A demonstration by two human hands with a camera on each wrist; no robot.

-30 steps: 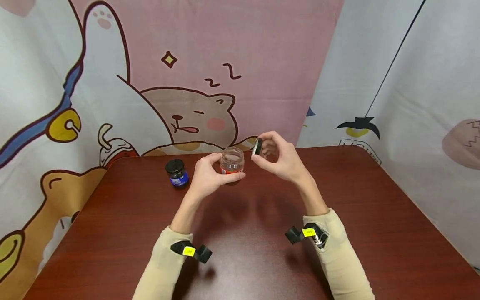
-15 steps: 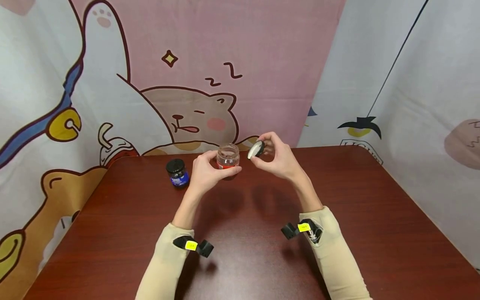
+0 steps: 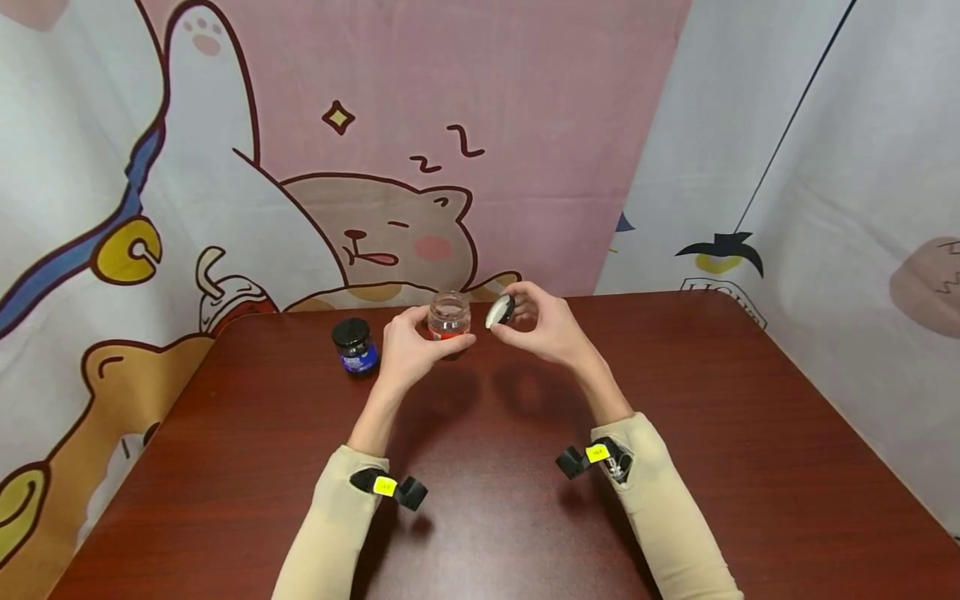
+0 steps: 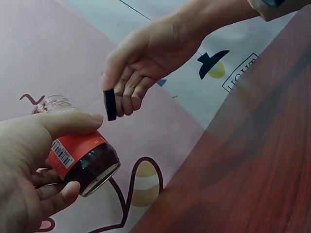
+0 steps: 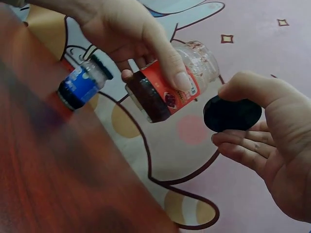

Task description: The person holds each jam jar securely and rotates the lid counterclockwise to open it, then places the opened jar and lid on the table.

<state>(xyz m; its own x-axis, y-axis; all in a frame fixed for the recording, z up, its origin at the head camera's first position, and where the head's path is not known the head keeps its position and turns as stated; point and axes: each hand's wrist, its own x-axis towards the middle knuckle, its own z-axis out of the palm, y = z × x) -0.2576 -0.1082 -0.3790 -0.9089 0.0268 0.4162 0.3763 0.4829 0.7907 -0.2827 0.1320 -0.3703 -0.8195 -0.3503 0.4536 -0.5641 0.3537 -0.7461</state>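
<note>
My left hand (image 3: pixel 411 348) grips a small glass jar with a red label (image 3: pixel 449 317) (image 4: pixel 82 155) (image 5: pixel 167 87), held above the far part of the brown table (image 3: pixel 495 483). The jar's mouth has no lid on it. My right hand (image 3: pixel 536 325) (image 4: pixel 141 63) (image 5: pixel 272 145) pinches the jar's round black lid (image 3: pixel 499 311) (image 4: pixel 110 104) (image 5: pixel 232 114) between thumb and fingers, just right of the jar's mouth and apart from it. The lid's pale inside faces the head camera.
A second small jar with a black lid and blue label (image 3: pixel 354 346) (image 5: pixel 81 85) stands on the table left of my left hand. Cartoon-printed cloth (image 3: pixel 420 167) hangs behind the table and along its right side.
Both hands have drifted a little left and away from me with the jar and the lid. The lid has tilted and come closer to the jar's mouth.
</note>
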